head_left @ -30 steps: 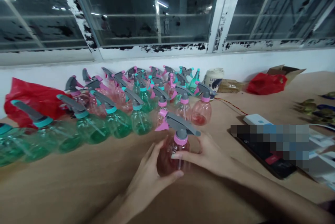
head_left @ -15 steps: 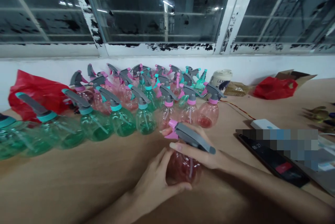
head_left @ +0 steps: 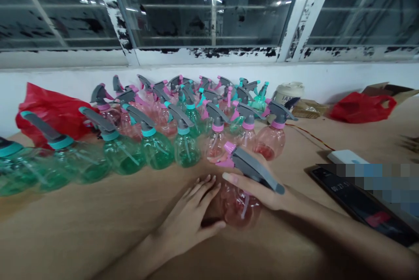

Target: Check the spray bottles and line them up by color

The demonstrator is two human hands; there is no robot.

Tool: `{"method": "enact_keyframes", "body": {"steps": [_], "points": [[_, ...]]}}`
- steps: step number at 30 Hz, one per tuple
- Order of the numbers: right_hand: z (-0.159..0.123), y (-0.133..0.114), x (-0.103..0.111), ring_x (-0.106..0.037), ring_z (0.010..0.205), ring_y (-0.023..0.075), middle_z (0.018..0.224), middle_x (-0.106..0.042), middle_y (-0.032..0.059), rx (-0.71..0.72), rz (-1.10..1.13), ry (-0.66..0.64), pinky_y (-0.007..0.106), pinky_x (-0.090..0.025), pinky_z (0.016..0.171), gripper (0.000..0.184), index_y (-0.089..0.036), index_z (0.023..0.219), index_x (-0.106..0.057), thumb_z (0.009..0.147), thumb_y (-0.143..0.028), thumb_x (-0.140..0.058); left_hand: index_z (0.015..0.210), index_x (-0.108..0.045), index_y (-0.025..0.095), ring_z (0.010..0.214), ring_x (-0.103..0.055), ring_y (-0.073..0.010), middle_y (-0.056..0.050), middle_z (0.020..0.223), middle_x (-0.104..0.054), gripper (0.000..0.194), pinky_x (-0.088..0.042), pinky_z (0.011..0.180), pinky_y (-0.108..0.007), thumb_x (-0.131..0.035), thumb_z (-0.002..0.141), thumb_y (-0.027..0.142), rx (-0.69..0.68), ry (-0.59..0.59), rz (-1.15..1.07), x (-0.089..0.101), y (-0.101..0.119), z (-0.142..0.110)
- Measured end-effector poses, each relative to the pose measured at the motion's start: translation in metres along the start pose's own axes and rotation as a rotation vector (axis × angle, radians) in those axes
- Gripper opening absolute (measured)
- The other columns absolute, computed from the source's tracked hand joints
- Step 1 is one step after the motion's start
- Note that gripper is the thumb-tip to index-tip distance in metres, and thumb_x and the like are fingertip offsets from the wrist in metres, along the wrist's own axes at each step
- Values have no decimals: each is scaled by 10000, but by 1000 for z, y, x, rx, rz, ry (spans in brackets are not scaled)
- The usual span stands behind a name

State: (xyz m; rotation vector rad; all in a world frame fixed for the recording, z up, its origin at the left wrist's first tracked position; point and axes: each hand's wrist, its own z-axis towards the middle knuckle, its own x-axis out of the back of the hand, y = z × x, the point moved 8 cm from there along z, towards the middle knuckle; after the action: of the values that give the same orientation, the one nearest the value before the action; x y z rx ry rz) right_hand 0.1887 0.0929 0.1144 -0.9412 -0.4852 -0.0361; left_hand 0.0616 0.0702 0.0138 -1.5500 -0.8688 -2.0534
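Observation:
A clear pink spray bottle (head_left: 240, 208) with a grey and pink trigger head stands on the table in front of me. Around its neck, just below the trigger head, my right hand (head_left: 258, 186) is closed. My left hand (head_left: 193, 214) lies beside the bottle on its left, fingers spread over the table and thumb pointing at the bottle's base. A narrow gap seems to separate that hand from the bottle. Behind them stands a row of green spray bottles (head_left: 159, 153) with teal collars, and pink spray bottles (head_left: 271, 142) stand at its right end.
More spray bottles crowd back to the white wall below the windows. Red plastic bags (head_left: 360, 107) lie at the right and far left. A white tub (head_left: 288, 94) stands by the wall. At the right are a phone (head_left: 356, 203) and a white box (head_left: 348, 157) with a thin cable.
My right hand moved from the bottle's body up to its neck. My left hand let go of the body and opened out onto the table. The view shifted slightly left.

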Motion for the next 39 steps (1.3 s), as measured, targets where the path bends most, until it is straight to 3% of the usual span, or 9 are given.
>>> {"method": "enact_keyframes", "body": {"steps": [6,15,19,22,26,28,32,39], "points": [[1,-2,-1,-657,913,182,1013,-690,5,1,75,-6,332,-511,817,221,-258,1019,-626,800,-287,-612,1396,-390,170,1348,-330,-292,-120,1461,-378,623,-314,1073,-499,-526,895,514,-12,12,42,1,2,0],[1,0,-2,-602,636,131,736,-638,-17,-4,69,22,276,-492,606,153,-223,806,-617,810,-374,-598,1376,-408,121,1356,-310,-297,-142,1465,-361,614,-329,1067,-495,-516,907,501,-15,-33,76,1,5,1],[2,1,-2,-526,538,87,615,-550,-51,25,52,24,231,-429,525,170,-206,709,-554,844,-309,-566,1392,-382,117,1343,-339,-288,-139,1466,-358,628,-330,1068,-488,-502,916,509,-26,-54,109,1,7,2],[1,0,-3,-545,572,91,646,-570,-47,32,70,19,229,-443,556,140,-207,745,-569,851,-298,-568,1385,-393,115,1349,-328,-287,-139,1466,-358,627,-332,1071,-480,-501,915,517,-33,-40,126,2,7,2],[0,4,2,-619,761,137,899,-665,8,5,97,87,274,-488,702,182,-218,958,-618,841,-354,-589,1373,-410,122,1348,-331,-280,-132,1459,-374,613,-328,1077,-466,-502,914,517,-40,-23,147,1,6,2],[-1,8,4,-611,746,136,864,-661,3,-25,96,118,273,-486,686,183,-217,964,-622,844,-351,-589,1381,-398,133,1348,-335,-270,-121,1466,-365,613,-319,1084,-459,-498,915,519,-41,-22,147,0,6,1],[-4,11,5,-540,582,108,650,-577,-41,-29,43,166,254,-452,567,135,-212,794,-622,841,-335,-595,1389,-375,131,1356,-321,-260,-116,1472,-358,615,-314,1088,-459,-495,921,513,-53,-4,154,0,6,0],[-6,-1,-2,-647,729,157,789,-672,34,33,40,103,284,-508,662,155,-176,904,-659,837,-296,-586,1383,-374,133,1359,-313,-272,-134,1473,-350,617,-337,1073,-458,-516,909,502,-61,18,162,-1,5,-1]]}}
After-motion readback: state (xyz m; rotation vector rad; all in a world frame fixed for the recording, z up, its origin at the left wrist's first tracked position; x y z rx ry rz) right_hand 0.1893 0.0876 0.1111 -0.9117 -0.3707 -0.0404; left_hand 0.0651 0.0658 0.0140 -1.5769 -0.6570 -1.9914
